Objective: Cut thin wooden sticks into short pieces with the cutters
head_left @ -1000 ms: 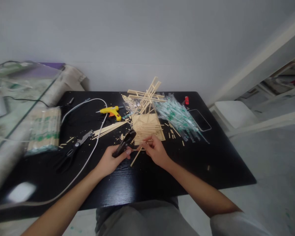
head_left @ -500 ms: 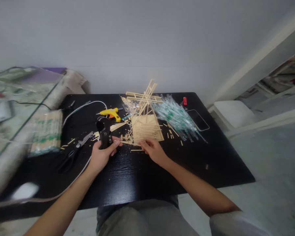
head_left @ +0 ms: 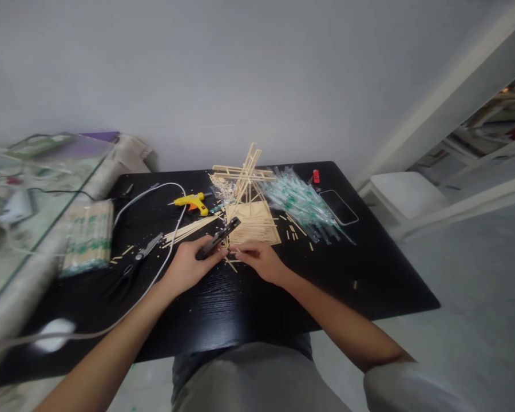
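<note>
The person at the table [head_left: 283,297] is working close in front of a flat panel of glued sticks [head_left: 253,220], with a leaning stick frame [head_left: 244,171] rising just behind it. The left hand [head_left: 187,268] is clenched around a pair of black cutters [head_left: 218,238], whose nose is pointing up and right toward the panel's near edge. The right hand [head_left: 257,260] is pinching a thin wooden stick [head_left: 230,264] with its fingertips, just beside the cutters' nose and low over the table. Whether the blades are closed on the stick is too small to tell. To my eye the cut would go best with the stick held square across the blades, the pinching fingers staying well back from the nose, and the offcut pointing away from the panel so nothing gets knocked. A yellow glue gun [head_left: 191,201], scissors [head_left: 133,264] and loose sticks [head_left: 189,228] are lying to the left, and wrapped chopsticks [head_left: 302,200] to the right.
</note>
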A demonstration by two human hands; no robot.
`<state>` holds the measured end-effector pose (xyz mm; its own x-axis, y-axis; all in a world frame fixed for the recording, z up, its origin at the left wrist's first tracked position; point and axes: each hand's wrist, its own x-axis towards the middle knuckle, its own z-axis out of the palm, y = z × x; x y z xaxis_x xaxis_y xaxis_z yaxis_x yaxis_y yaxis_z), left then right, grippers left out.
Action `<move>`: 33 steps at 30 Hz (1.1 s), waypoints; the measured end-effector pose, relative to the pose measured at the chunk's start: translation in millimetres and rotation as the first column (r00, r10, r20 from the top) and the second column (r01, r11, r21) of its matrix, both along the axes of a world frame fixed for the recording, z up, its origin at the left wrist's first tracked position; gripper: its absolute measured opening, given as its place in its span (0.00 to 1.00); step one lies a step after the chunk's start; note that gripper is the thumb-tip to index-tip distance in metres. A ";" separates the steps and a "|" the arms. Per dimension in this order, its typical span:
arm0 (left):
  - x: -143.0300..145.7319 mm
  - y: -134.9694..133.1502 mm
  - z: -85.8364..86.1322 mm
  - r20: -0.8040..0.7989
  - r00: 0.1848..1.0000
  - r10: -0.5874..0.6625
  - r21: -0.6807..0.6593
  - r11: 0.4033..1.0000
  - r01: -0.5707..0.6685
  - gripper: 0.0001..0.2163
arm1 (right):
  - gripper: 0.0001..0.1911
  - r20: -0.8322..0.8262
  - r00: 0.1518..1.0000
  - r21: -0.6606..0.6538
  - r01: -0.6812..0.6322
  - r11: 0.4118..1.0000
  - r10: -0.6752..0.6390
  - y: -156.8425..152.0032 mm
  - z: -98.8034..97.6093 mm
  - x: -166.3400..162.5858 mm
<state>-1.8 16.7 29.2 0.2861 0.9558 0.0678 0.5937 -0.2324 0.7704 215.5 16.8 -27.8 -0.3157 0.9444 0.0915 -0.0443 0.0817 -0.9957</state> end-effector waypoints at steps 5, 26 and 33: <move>11.1 2.3 12.7 -0.080 0.996 -0.039 0.069 0.997 0.045 0.12 | 0.17 -0.115 0.990 -0.144 0.059 0.988 -0.076 2.7 -3.2 -1.2; 21.1 -7.3 5.3 -0.169 0.982 -0.085 0.173 0.978 0.114 0.06 | 0.10 0.011 0.999 0.069 0.047 0.996 -0.048 -4.2 -13.5 -5.5; 15.0 -14.8 -0.9 -0.115 0.990 -0.083 0.185 0.977 0.104 0.07 | 0.09 0.225 0.974 0.141 -0.008 0.990 -0.025 -3.0 -10.8 -2.5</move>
<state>13.3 1.9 28.4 0.3891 0.8969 0.2103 0.6385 -0.4271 0.6402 213.0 13.7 -38.6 -0.3354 0.9300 0.1504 0.1818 0.2205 -0.9583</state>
